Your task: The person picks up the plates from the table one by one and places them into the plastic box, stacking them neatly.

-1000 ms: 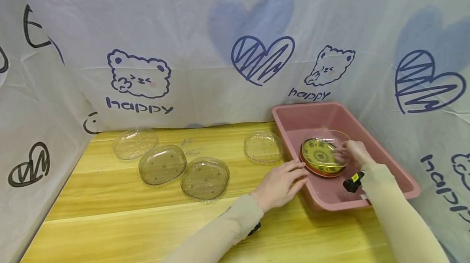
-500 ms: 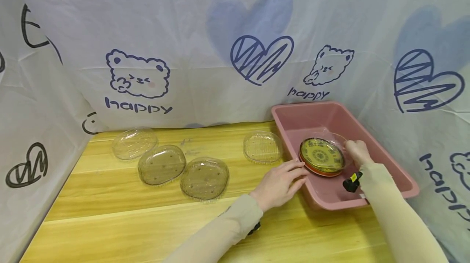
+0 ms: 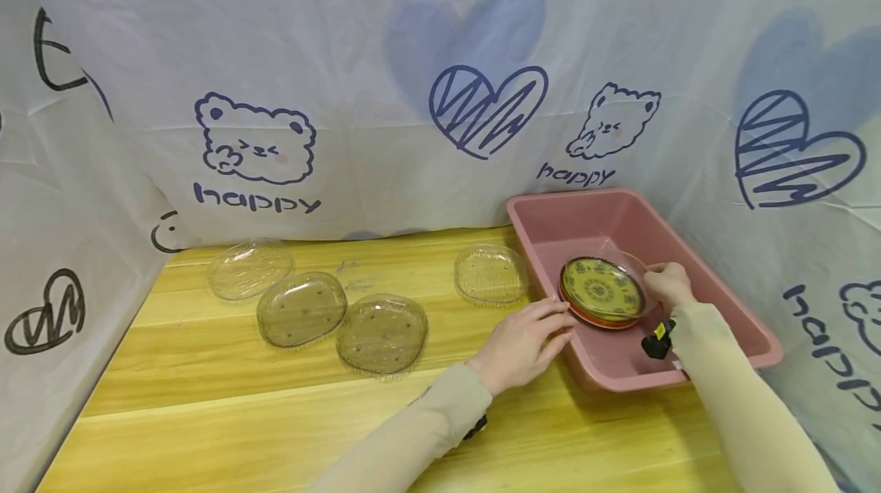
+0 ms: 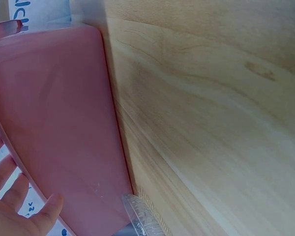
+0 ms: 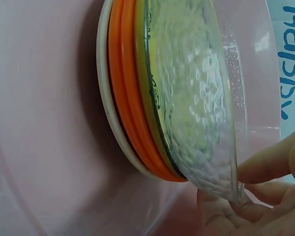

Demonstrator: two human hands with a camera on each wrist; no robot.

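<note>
My right hand [image 3: 669,283] is inside the pink basin [image 3: 551,210], at the right of a stack of plates. Between thumb and fingers it pinches the edge of a clear dish with a dimpled surface [image 5: 201,98], which leans over the stack. A patterned yellow plate [image 3: 599,290] tops the stack; orange plates [image 5: 130,98] and a white one [image 5: 104,64] show beneath it in the right wrist view. My left hand [image 3: 519,348] rests its fingers on the basin's left rim, thumb lower against the outer wall.
A clear dish [image 3: 490,273] lies just left of the basin. Further left on the wooden table [image 3: 227,432] are two brownish see-through dishes [image 3: 303,309] [image 3: 382,334] and another clear one [image 3: 251,270]. Printed cloth [image 3: 372,134] hangs behind and at both sides.
My right hand has shifted slightly within the basin, and its fingers no longer show through the clear dish. Less of the dish covers the yellow plate. The left hand stays on the rim.
</note>
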